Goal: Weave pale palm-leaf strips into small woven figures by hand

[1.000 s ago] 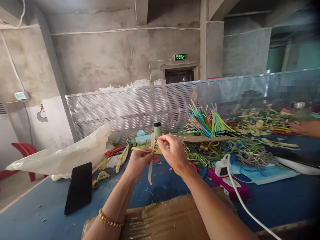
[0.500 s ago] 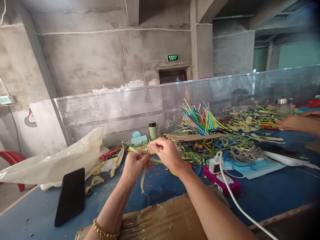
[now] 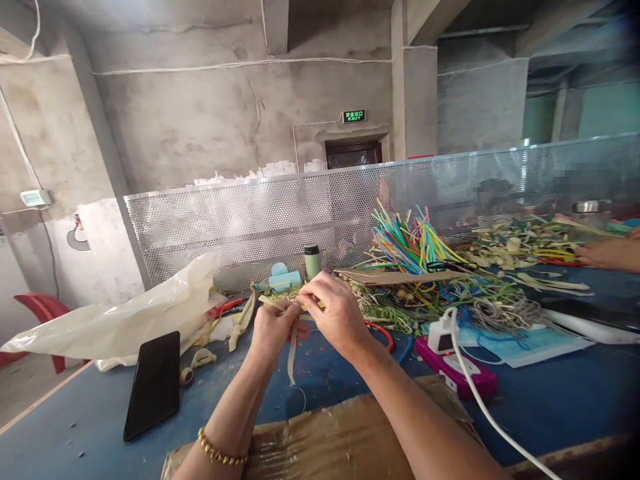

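Over the blue table, my left hand (image 3: 274, 328) is closed in a pinch on a pale cream fabric strip (image 3: 291, 363). One end of the strip hangs below the fingers, with a thin thread trailing from it. My right hand (image 3: 333, 313) meets the left at the fingertips, its thumb and forefinger pinched together at the strip. What exactly lies between those right fingertips is too small to make out. Beneath my forearms a brown cardboard sheet (image 3: 350, 437) lies at the table's front.
A black phone (image 3: 153, 383) and a plastic bag (image 3: 125, 313) lie left. Behind stand a green bottle (image 3: 312, 262) and a perforated metal screen (image 3: 225, 233). Right are colourful cords (image 3: 415, 243), a magenta power strip (image 3: 457, 367) with white cable, and another person's hand (image 3: 607, 255).
The view has swung slightly left, so everything sits farther right in the picture. My right fingertips have come down closer to the left ones. The other person's hand shows less at the edge.
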`<action>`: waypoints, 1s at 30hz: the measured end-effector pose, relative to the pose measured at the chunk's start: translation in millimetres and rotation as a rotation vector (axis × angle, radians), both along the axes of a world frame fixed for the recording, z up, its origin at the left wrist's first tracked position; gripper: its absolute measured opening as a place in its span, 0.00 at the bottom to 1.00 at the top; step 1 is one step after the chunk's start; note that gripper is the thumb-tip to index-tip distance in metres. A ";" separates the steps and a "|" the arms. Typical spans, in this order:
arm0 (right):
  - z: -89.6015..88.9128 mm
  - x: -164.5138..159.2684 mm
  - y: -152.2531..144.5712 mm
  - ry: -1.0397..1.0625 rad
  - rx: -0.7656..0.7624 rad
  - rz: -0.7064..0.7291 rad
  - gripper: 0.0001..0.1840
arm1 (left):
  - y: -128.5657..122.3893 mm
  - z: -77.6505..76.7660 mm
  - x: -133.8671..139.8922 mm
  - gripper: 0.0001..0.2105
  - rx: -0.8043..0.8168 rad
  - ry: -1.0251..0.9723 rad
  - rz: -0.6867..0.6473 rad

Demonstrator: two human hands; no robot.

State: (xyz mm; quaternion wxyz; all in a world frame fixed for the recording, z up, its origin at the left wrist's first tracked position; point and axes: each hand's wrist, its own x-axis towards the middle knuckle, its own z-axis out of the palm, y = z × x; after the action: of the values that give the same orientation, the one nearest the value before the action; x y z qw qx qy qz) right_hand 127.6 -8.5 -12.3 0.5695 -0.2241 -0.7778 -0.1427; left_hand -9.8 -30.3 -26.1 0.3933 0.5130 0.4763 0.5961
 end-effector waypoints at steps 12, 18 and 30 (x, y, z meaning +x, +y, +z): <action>-1.6 -7.1 -5.7 -0.150 0.116 -0.034 0.11 | -6.6 8.8 -0.7 0.12 0.127 -0.293 -0.022; -0.5 -2.0 -5.2 -0.168 0.108 -0.078 0.11 | -7.0 7.7 1.2 0.11 0.149 -0.296 -0.098; -2.6 -1.6 -1.4 -0.136 0.033 -0.072 0.12 | -10.8 7.1 2.2 0.17 0.345 -0.268 -0.318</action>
State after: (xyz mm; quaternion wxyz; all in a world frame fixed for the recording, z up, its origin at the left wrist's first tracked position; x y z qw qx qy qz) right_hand 126.0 -9.9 -14.9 0.5133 -0.2324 -0.8039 -0.1907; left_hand -7.6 -41.1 -19.0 0.4483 0.5573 0.2248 0.6618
